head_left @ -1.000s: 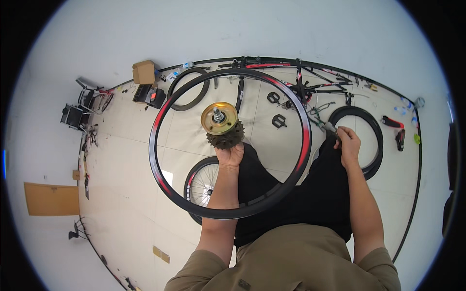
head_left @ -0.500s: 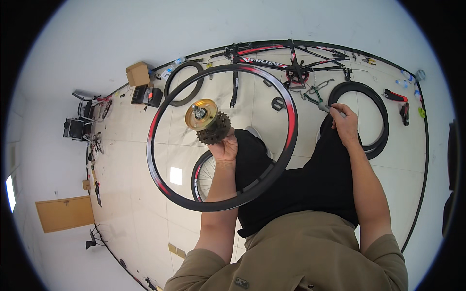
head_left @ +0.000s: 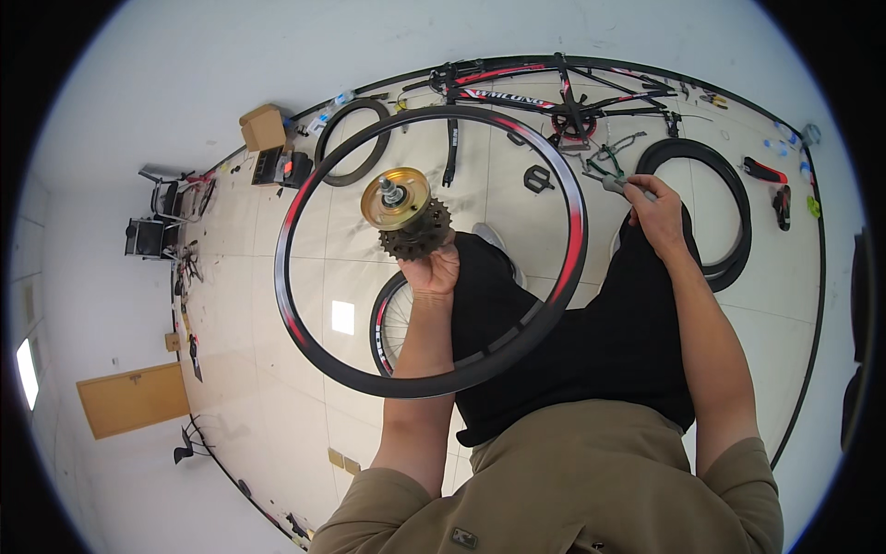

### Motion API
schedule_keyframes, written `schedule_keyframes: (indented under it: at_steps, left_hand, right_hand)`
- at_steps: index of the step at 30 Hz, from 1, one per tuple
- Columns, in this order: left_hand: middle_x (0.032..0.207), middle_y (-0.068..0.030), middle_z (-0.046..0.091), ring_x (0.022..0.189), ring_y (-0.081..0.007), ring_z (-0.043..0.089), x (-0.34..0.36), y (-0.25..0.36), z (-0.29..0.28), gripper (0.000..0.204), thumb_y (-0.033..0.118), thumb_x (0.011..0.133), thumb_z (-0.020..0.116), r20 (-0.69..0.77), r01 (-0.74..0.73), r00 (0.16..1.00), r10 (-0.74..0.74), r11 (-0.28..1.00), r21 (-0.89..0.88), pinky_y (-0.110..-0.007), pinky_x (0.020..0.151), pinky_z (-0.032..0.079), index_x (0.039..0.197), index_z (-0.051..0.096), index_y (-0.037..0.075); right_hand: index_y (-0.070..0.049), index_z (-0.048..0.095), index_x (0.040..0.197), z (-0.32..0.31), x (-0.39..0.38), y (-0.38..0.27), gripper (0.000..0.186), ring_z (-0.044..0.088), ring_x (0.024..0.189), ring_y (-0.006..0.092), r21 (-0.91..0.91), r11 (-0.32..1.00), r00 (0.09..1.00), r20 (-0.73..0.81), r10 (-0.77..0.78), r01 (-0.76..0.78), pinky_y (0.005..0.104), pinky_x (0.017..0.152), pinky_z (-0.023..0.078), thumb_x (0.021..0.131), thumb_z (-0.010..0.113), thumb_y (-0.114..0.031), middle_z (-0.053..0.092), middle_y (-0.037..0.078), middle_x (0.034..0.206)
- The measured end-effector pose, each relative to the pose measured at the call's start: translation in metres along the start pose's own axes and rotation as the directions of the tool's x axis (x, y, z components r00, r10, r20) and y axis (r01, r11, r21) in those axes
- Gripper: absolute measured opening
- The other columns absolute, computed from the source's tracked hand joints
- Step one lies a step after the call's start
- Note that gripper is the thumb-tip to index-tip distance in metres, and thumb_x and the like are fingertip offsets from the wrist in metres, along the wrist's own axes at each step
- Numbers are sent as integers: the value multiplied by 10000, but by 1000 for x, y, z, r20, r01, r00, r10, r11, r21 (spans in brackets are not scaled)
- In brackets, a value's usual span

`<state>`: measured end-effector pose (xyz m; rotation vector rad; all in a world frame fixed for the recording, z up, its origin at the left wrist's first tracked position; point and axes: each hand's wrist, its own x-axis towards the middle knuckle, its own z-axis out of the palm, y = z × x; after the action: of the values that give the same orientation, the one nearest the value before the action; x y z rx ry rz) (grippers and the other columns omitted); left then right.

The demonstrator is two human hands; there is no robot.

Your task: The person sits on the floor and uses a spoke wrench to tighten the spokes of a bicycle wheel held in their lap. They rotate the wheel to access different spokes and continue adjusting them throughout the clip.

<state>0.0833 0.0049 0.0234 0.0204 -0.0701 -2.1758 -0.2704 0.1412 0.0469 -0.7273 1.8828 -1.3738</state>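
My left hand (head_left: 432, 270) is closed under a bicycle hub (head_left: 394, 198) with a gold flange and a threaded axle end pointing up. Dark toothed sprockets (head_left: 417, 238) sit on the hub just above my fingers. Around the hub and across my left forearm is a black wheel rim (head_left: 574, 242) with red and white patches; I cannot make out spokes between the two. Farther right, over my knee, my right hand (head_left: 661, 222) pinches a slim grey tool (head_left: 613, 185) whose exact kind is unclear.
A red and black bicycle frame (head_left: 508, 97) lies along the far wall. Black tyres (head_left: 738, 217) are at right, near a pedal (head_left: 538, 179) and a black-red saddle (head_left: 764, 172). Another wheel (head_left: 377, 337) lies under my left forearm. Boxes (head_left: 263, 129) stand far left.
The hub and rim have shifted slightly right with my left hand. My right hand has risen a little in the picture, still holding the grey tool. The whole view has also shifted slightly.
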Motion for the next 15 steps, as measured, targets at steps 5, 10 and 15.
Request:
schedule_keyframes:
  at_steps: [5,10,15]
  left_hand:
    - [1119,-193,589,778,-281,603,0,-4,2,478,372,937,510,-22,-7,1000,7,1000,23,-339,655,612,1229,524,-7]
    - [1090,-181,600,758,-274,600,3,-3,2,485,391,939,501,1,15,1000,-15,999,32,-325,631,602,1229,529,3]
    - [1063,-177,601,724,-256,587,0,-5,4,495,389,939,498,-34,-18,999,19,999,34,-303,598,582,1227,524,-13]
  right_hand:
    - [4,657,1061,7,4,-1,286,575,549,108,191,975,993,23,113,-115,256,521,490,854,669,-193,614,44,744]
    - [-7,637,1048,19,6,16,251,585,629,126,453,851,964,126,234,-266,295,543,533,870,663,-181,609,60,863]
    - [4,626,1004,40,2,34,209,569,604,137,321,829,887,226,402,-457,304,542,533,860,655,-144,598,58,821]
